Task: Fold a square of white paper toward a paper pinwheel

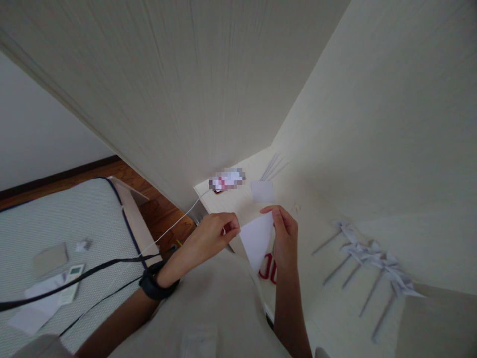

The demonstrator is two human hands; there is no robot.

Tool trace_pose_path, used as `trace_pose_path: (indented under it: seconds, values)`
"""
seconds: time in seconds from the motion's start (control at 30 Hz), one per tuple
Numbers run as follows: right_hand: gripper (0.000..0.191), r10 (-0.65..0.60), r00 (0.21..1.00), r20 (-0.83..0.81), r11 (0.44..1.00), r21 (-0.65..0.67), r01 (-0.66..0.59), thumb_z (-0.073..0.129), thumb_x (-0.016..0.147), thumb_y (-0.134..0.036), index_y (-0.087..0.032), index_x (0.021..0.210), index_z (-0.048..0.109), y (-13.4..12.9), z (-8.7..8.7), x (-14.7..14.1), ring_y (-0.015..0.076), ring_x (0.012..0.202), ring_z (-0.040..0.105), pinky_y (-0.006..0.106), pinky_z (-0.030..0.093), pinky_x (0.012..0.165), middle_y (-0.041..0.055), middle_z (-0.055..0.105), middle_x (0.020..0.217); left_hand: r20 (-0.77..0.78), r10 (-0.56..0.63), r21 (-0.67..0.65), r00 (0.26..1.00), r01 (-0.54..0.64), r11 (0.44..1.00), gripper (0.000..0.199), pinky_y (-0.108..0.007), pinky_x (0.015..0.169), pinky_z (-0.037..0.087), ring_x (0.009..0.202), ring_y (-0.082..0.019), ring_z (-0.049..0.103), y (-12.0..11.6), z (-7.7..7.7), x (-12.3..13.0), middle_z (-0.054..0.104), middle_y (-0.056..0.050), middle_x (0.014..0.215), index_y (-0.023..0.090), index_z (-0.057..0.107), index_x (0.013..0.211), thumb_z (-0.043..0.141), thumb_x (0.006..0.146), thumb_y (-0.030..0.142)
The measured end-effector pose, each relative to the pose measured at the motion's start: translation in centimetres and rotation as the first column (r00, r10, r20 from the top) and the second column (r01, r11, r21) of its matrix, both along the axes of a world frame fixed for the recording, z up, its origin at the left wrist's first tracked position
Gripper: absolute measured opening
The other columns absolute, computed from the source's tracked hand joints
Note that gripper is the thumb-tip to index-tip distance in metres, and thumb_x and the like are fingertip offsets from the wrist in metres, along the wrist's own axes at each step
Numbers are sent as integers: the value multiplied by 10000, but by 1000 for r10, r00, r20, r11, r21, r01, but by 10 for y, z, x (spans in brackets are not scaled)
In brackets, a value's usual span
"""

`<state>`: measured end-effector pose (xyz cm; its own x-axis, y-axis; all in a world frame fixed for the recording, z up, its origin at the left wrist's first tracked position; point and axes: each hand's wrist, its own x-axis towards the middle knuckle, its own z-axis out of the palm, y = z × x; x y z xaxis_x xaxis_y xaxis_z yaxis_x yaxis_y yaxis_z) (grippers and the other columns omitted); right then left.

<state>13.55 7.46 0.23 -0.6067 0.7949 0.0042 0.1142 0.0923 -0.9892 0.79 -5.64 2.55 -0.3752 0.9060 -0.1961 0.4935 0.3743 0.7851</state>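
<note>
A white piece of paper (257,239), which looks triangular from here, hangs between my two hands above the edge of the desk. My left hand (214,233) is closed in a pinch at its left corner. With thumb and fingers my right hand (285,236) grips the upper right corner. Below the paper, partly hidden by my right wrist, lie scissors with red handles (265,266). Further back on the desk is a white paper square (262,191), and behind it several thin pale sticks (272,166).
Folded paper shapes on sticks (383,263) lie in a row at the right. A phone (227,180) with a white cable (179,220) rests at the back of the desk. On the mattress (97,214) at left are a remote control (73,283) and papers. Walls enclose the desk.
</note>
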Motion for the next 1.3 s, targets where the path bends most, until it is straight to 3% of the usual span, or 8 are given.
trace_pose_path:
  seconds: [0.3,0.43,0.67,1.03,1.17,1.3]
  values:
    - [300,-31,999,-37,997,75,33,473,906,-392,-192,786,663,-3,1,0,90,532,367,238,256,493,-26,511,625,10,19,19,1000,-19,1000,133,-205,586,361,602,-103,523,-1,2,2,608,10,673,157,576,716,524,828,204]
    - [298,-17,1000,-21,996,85,18,452,916,-401,-201,839,660,-3,-1,1,91,546,357,234,262,509,-33,475,620,11,39,27,999,-39,999,124,-200,582,364,601,-100,524,-2,2,1,615,10,679,155,583,727,527,827,202]
    - [257,122,991,-49,992,0,-123,521,867,-436,-191,897,594,1,-7,-2,102,645,453,217,338,573,-23,528,726,32,153,102,988,-155,983,130,-193,567,368,593,-94,525,-7,5,-1,617,14,677,154,590,729,534,828,216]
    - [198,-9,999,-46,999,40,11,569,840,-349,-178,740,582,-4,-8,-2,95,653,429,216,317,593,-30,495,687,99,133,119,986,-144,982,153,-197,563,391,593,-100,543,-6,5,3,618,9,665,153,596,723,538,831,245]
    - [211,-3,1000,-26,1000,3,3,559,843,-371,-178,758,574,-4,-7,-2,87,605,389,213,293,547,-36,455,661,94,137,133,986,-149,980,149,-197,560,401,590,-103,550,-6,3,3,618,11,658,158,594,719,540,827,245]
    - [264,79,997,-10,996,44,-78,500,878,-400,-175,761,576,-1,-6,-2,93,636,429,213,328,572,-23,495,689,111,195,178,975,-212,961,142,-195,562,405,597,-102,558,-7,2,2,612,12,665,158,591,730,549,825,255]
